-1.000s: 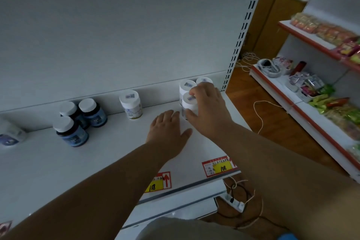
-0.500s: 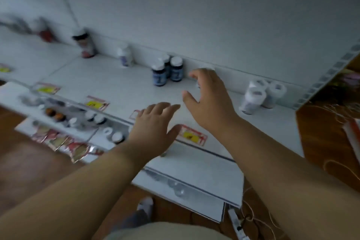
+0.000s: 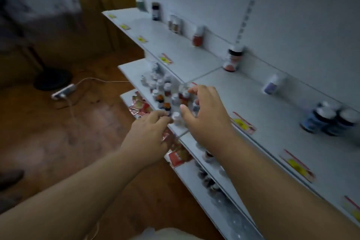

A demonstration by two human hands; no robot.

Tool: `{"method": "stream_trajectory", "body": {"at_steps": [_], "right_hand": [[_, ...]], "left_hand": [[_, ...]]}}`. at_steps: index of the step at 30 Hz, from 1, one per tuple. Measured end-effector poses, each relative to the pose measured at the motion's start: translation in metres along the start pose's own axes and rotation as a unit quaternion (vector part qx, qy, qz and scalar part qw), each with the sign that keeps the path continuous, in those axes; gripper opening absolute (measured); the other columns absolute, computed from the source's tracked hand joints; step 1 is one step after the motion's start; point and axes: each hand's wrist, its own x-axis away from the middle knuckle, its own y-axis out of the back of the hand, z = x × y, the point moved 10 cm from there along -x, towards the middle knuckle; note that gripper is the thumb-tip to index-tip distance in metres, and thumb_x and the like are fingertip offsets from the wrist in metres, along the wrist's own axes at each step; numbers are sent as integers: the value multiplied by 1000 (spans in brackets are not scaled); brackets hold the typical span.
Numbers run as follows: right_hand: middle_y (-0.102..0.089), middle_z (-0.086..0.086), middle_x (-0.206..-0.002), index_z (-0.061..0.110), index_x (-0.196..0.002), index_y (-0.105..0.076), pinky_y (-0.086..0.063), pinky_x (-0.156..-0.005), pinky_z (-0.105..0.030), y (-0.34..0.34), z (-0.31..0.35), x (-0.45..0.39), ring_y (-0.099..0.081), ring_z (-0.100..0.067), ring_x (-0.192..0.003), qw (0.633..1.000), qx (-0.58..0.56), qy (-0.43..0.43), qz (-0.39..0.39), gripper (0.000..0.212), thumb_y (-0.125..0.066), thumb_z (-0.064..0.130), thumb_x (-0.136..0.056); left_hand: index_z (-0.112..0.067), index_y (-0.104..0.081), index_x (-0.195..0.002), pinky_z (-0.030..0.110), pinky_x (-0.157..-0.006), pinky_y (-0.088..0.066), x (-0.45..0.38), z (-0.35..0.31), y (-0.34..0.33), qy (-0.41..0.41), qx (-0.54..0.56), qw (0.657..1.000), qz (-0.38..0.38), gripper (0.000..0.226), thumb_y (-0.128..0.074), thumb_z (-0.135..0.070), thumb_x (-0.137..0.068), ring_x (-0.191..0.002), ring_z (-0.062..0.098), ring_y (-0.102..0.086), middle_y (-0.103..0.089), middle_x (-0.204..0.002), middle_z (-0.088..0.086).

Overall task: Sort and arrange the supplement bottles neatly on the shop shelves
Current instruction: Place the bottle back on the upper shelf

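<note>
Both the left hand [image 3: 150, 132] and right hand [image 3: 206, 115] are held open-fingered above clustered bottles [image 3: 165, 93] on the lower shelf [image 3: 132, 68].

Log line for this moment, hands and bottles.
left hand: open, empty | right hand: open, empty, over cluttered bottles on lower shelf | blue bottles: grouped on upper shelf
</note>
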Motion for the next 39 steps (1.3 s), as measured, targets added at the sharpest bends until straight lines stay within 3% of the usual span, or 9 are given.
{"method": "stream_trajectory", "body": {"at_steps": [4,12,14,17,23,26,29,33,39], "right_hand": [[-43,5,-115,24,-119,-50,-50,-88,-36,-55,36,-52,-50,-15,-103,999,-14,11,33,33,-63,32,-90],[-52,4,-125,28,-126,-48,-53,-90,-36,-148,37,-172,-53,-14,-111,996,-9,19,88,37,-58,39,-93],[-51,5,-123,28,-125,-49,-54,-88,-34,-177,35,-208,-53,-12,-107,994,-18,26,106,35,-58,37,-93],[-49,7,-113,28,-119,-51,-55,-88,-39,-222,35,-255,-55,-13,-105,991,-24,22,130,29,-59,35,-92],[-48,4,-124,28,-125,-48,-49,-80,-25,-319,46,-330,-51,-9,-102,981,12,21,192,35,-59,37,-93],[-49,1,-123,25,-124,-50,-40,-74,-17,-364,47,-372,-53,-12,-106,983,18,-1,180,35,-60,35,-93],[-49,1,-119,24,-120,-52,-44,-80,-19,-408,31,-408,-53,-12,-104,985,28,-50,163,32,-62,32,-92],[-46,6,-117,25,-119,-52,-47,-79,-20,-484,-22,-437,-52,-9,-99,978,26,-137,155,35,-67,31,-87],[-47,0,-132,28,-126,-47,-51,-92,-33,-584,-159,-456,-54,-16,-115,939,51,-309,140,46,-71,31,-87]], "left_hand": [[-18,-57,-128,46,-95,-47,-11,75,31,54,6,998,-16,57,-56,-47,-79,-116,27,-55,-58,-128,2],[-26,-52,-133,44,-99,-42,-75,187,18,118,2,993,1,57,-43,-54,-84,-120,22,-51,-54,-132,-5],[-26,-49,-135,42,-100,-42,-96,217,19,126,-17,992,12,59,-40,-55,-85,-121,21,-50,-53,-133,-5],[-27,-46,-139,40,-102,-39,-125,266,26,148,-28,988,28,53,-49,-48,-90,-126,21,-46,-49,-138,-6],[-27,-47,-138,42,-100,-41,-186,359,36,164,-13,986,26,55,-43,-51,-88,-122,23,-49,-53,-133,-4],[-29,-41,-142,41,-103,-37,-223,417,26,153,6,987,44,56,-45,-52,-91,-127,22,-44,-49,-139,-4],[-26,-47,-138,43,-99,-42,-269,477,10,117,23,991,55,54,-51,-50,-90,-122,26,-50,-54,-133,0],[-18,-55,-130,43,-88,-48,-333,547,-36,94,61,991,73,62,-38,-54,-83,-107,34,-59,-62,-119,7],[-22,-47,-137,46,-96,-46,-401,605,-151,126,191,967,112,60,-50,-51,-84,-114,31,-55,-58,-126,7]]}}
